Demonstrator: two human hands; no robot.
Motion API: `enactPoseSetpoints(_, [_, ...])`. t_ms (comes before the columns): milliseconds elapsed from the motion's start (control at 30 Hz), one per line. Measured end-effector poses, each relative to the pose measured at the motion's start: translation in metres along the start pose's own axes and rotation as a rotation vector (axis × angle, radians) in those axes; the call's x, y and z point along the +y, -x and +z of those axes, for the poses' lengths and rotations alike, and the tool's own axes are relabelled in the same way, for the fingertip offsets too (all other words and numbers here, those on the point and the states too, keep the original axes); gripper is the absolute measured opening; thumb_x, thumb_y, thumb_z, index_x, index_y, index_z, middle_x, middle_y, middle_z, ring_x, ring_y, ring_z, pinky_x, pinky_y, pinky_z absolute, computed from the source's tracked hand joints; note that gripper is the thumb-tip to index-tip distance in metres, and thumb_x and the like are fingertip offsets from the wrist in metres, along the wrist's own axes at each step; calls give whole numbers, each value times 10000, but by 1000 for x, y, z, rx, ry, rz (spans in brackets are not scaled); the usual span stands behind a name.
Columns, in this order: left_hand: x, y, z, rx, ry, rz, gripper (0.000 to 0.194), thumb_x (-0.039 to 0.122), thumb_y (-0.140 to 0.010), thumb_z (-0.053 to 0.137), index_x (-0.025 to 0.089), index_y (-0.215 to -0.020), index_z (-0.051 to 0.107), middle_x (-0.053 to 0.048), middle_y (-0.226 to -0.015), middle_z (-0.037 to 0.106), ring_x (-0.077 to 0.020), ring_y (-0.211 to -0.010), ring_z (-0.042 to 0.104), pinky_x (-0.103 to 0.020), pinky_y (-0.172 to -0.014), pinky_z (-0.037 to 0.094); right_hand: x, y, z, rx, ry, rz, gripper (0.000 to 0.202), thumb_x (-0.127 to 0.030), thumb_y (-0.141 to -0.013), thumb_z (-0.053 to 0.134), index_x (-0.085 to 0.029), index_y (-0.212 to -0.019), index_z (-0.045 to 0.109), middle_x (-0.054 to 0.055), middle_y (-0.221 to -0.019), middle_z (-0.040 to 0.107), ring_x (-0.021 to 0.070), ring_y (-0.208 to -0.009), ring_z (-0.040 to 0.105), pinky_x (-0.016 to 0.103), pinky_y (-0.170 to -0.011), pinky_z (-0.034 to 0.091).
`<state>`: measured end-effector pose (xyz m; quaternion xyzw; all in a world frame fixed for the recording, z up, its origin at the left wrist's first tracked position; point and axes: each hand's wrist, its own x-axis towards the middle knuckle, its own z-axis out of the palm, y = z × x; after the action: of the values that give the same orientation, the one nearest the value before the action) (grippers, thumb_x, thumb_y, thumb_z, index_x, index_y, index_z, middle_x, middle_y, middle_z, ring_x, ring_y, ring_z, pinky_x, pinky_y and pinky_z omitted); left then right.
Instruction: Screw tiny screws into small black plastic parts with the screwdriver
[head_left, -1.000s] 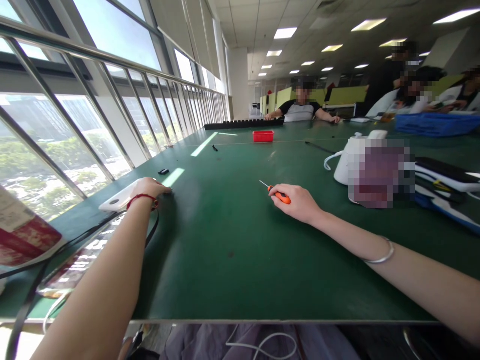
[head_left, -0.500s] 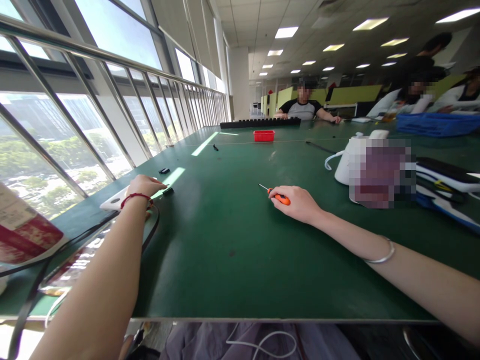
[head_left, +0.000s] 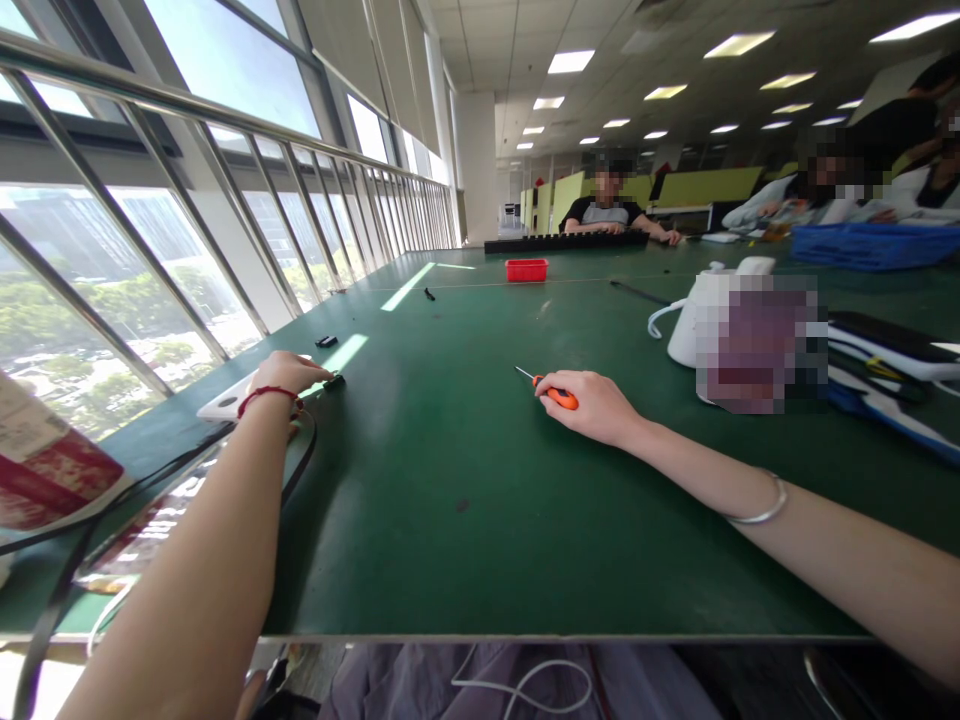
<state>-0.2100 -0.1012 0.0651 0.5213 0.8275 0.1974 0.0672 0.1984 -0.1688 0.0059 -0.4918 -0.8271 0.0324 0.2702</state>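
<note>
On the green table (head_left: pixel 420 480), my right hand (head_left: pixel 592 405) is closed round an orange and black screwdriver (head_left: pixel 562 398), whose thin metal shaft points up and to the left. My left hand (head_left: pixel 289 373) reaches over the left side of the table, its fingertips at a small black part (head_left: pixel 335 381); whether they grip it or only touch it is hard to make out. Just beyond that hand lies another small black piece (head_left: pixel 326 342). A white object (head_left: pixel 221 404) is partly hidden under the left wrist.
A red box (head_left: pixel 526 270) stands farther back, near a long black keyboard-like object (head_left: pixel 566 242). White and blurred items (head_left: pixel 686 335) sit at the right, before a blue tray (head_left: pixel 862 247). A patterned cup (head_left: pixel 56 460) and cables are at the left. People sit beyond.
My left fingers have come closer to the small black part. The long black object at the far edge has shifted right. My right hand with the screwdriver has hardly moved.
</note>
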Motion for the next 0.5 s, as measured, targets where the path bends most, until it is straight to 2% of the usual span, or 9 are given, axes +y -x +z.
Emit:
enactPoseSetpoints(267, [-1,2,-1,-62,-4,17,281,318,-696,735,140,-908,691,17,-695,616,-143,-699,529,-205,-601,381,-1,0,-2,-27,-9,11,230,-288,-830,494,-230,-945,684,18,-1046,704,189,-871,636,315,-735,446])
enactPoseSetpoints(500, [-2,0,1,-42,-6,32,223,282,-683,740,150,-859,703,36,-639,599,-124,-673,517,-190,-603,369,-2,0,-3,-38,-11,14,229,-284,-825,496,-228,-944,683,20,-1049,702,190,-865,633,319,-734,449])
